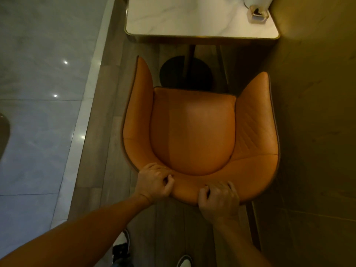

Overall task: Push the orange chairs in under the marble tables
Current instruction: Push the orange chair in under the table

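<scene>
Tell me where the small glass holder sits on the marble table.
In the head view, the glass holder stands at the far right corner of the marble table, beside the wall and just in front of a white object at the top edge.

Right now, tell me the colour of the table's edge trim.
Gold-toned trim around the white marble table, head view.

Chair [194, 130] stands before the table [185, 20], seat clear of its edge — pedestal base [173, 74] between them. Wall [317, 112] just right. Left hand [154, 180] and right hand [219, 199] on the backrest — holder [257, 15] on table's right corner.
</scene>
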